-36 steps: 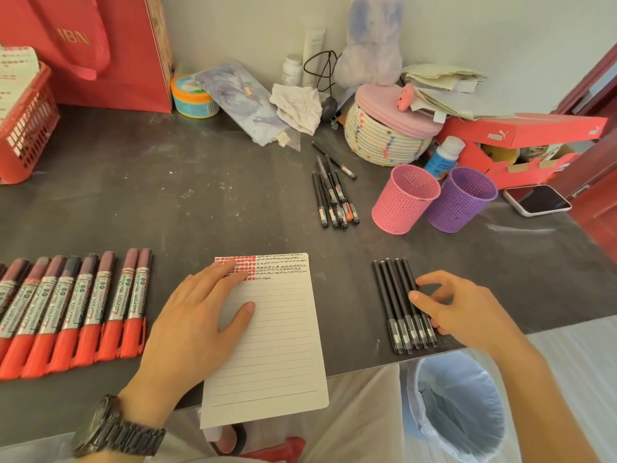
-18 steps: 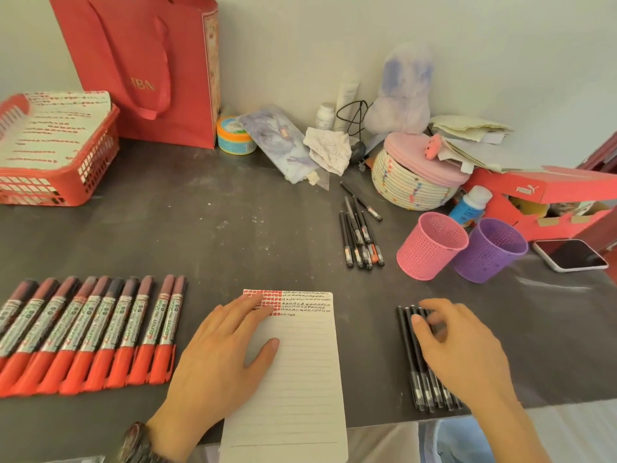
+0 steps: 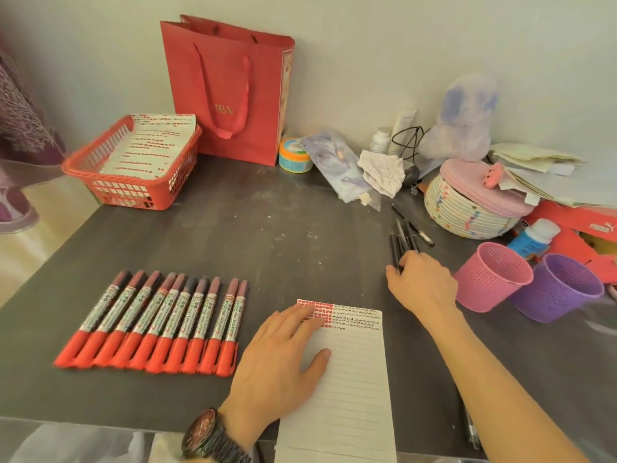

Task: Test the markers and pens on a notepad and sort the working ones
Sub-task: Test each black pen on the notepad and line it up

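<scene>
A: Pens point(image 3: 402, 238), where?
B: Far right of the tabletop point(image 3: 267, 248), under the outstretched right hand point(image 3: 422, 284); fingers bent onto them, grip hidden.
A: Left hand point(image 3: 283, 349)?
B: Flat, fingers spread, pressing the notepad point(image 3: 350, 379).

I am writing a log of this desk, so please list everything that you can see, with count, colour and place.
markers: about ten, red, row at front left
notepad: one, white, front centre
pens: several, black, behind the notepad
cups: two, pink and purple, right
basket: one, red, back left, holding paper
bag: one, red, by the wall
bottle: one, blue, far right
left hand: flat on the notepad
right hand: on the pens
</scene>
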